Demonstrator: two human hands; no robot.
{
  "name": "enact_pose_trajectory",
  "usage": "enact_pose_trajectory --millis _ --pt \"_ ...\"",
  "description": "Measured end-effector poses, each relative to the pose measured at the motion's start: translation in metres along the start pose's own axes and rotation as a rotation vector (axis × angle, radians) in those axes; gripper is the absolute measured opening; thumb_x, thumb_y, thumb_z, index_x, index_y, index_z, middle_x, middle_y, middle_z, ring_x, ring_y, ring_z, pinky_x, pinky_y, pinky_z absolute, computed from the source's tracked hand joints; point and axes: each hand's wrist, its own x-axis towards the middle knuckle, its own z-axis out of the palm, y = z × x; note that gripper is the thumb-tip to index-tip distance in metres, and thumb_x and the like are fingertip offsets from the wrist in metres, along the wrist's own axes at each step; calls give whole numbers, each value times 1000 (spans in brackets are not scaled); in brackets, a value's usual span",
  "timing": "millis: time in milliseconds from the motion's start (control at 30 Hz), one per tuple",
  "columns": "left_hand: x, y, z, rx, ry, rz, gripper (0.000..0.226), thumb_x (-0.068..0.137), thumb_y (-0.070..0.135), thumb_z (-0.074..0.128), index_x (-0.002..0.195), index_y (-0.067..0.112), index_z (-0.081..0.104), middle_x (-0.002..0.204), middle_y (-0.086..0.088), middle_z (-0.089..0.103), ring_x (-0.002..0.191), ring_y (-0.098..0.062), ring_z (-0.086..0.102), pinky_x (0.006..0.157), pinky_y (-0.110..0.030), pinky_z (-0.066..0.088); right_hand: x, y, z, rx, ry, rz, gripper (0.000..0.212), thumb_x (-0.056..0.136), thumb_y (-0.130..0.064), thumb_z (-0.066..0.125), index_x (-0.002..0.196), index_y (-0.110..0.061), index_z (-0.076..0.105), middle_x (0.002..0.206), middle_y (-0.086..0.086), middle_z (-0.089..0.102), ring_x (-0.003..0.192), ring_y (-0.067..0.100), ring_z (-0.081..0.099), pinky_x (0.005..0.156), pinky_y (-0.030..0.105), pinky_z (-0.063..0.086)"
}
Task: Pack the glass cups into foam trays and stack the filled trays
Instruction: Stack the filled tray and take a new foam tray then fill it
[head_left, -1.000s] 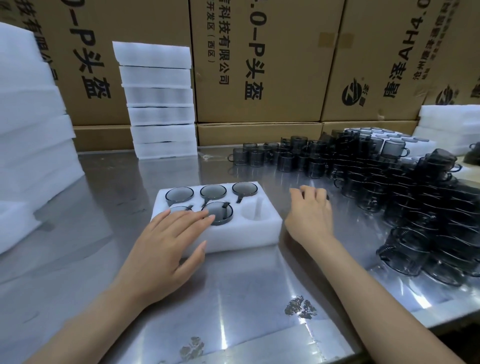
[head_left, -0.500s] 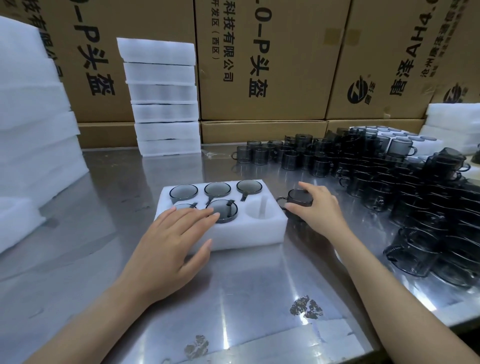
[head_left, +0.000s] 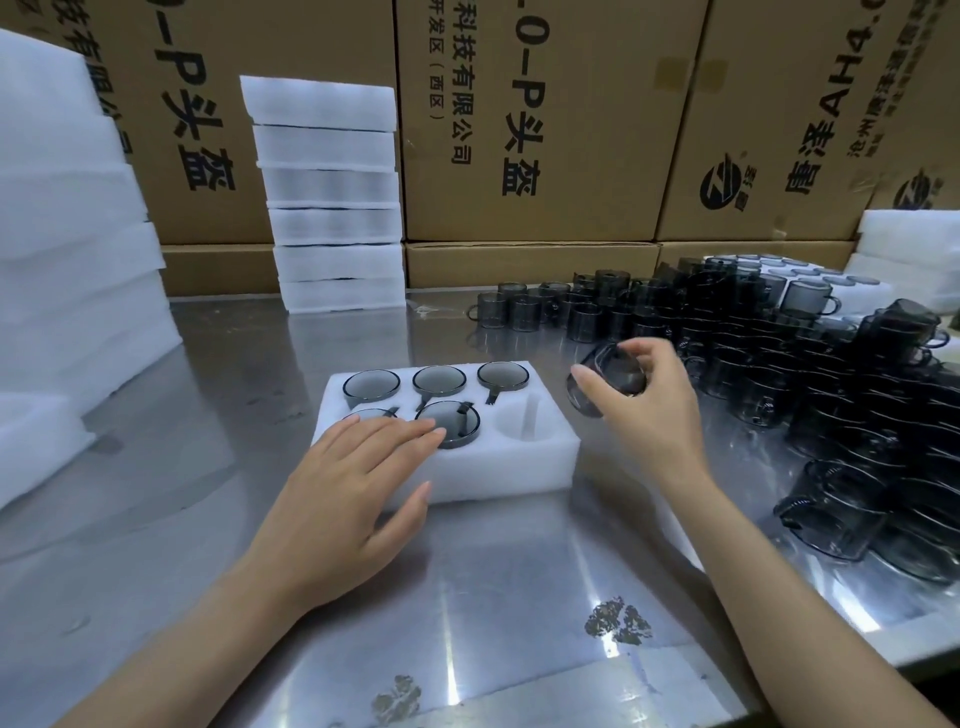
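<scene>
A white foam tray (head_left: 498, 467) lies on the steel table in front of me. Several of its round pockets hold smoky grey glass cups; the front right pocket (head_left: 524, 423) is empty. My left hand (head_left: 358, 483) rests flat on the tray's front left part, fingers straight, partly covering one cup. My right hand (head_left: 644, 410) grips a grey glass cup (head_left: 605, 382), tilted and lifted off the table just right of the tray. A large crowd of loose grey cups (head_left: 769, 364) covers the table's right side.
A stack of filled foam trays (head_left: 332, 197) stands at the back of the table. More white foam (head_left: 67, 249) is piled at the left, and some foam (head_left: 914, 244) at the far right. Cardboard boxes (head_left: 540, 119) form a wall behind.
My right hand took a cup from the table beside the tray, lifted it and tilted it. My left hand has stayed on the tray.
</scene>
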Motion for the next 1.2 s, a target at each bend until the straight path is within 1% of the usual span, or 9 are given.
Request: enact_pose_trajectory --millis 100,233,533,767,867,967,1067,1133,1200 --pt "2 5 2 2 7 37 42 92 32 43 124 13 62 126 2 60 112 -22 58 97 -41 42 -14 -21 9 95 53 -219 50 65 -49 76 107 -35 53 101 -12 51 90 0 55 75 18 46" --pt "3 13 8 25 -13 76 43 90 31 45 126 13 61 128 -3 60 114 -24 57 97 -43 43 -35 -35 28 -24 -81 -401 54 63 -55 75 109 -37 51 99 -14 47 87 -1 52 68 14 43" --pt "4 15 9 35 -19 63 43 88 30 47 125 12 61 126 -3 60 112 -26 59 97 -45 44 -38 -34 29 -219 -143 -301 41 62 -54 74 97 -41 56 86 -11 42 77 3 50 57 12 36" --pt "21 25 6 77 -52 20 52 87 36 44 131 12 55 133 0 56 117 -21 56 101 -44 43 -40 -36 27 -335 -147 -347 46 66 -63 67 105 -41 59 83 -10 40 71 7 49 58 22 31" --pt "33 34 5 80 -73 -16 60 87 40 41 138 11 47 142 0 49 124 -19 51 106 -42 38 -41 -34 25 -336 -121 -349 48 71 -63 61 113 -41 59 84 -10 43 81 9 50 65 26 38" --pt "40 40 5 82 -98 0 64 87 44 39 142 11 42 147 0 43 131 -19 46 109 -42 30 -40 -32 22 -310 -154 -376 57 77 -55 59 128 -30 56 105 -9 50 102 11 47 86 33 44" --pt "43 43 7 27 -95 9 65 87 44 42 143 10 41 147 -2 42 132 -18 45 109 -40 33 -33 -31 14 -281 -260 -464 57 85 -44 50 139 -27 46 141 -13 42 130 7 34 108 26 29" --pt "44 45 10 8 -95 29 63 87 43 43 140 8 44 145 -4 45 130 -18 48 107 -37 38 -30 -29 9 -269 -403 -452 53 91 -41 42 143 -31 38 147 -21 34 137 1 23 112 24 21" --pt "44 45 12 30 -118 41 60 87 42 43 136 7 51 141 -6 50 125 -19 53 103 -36 43 -28 -25 7 -289 -477 -407 45 97 -38 39 142 -34 40 143 -23 39 134 -4 26 111 24 24"
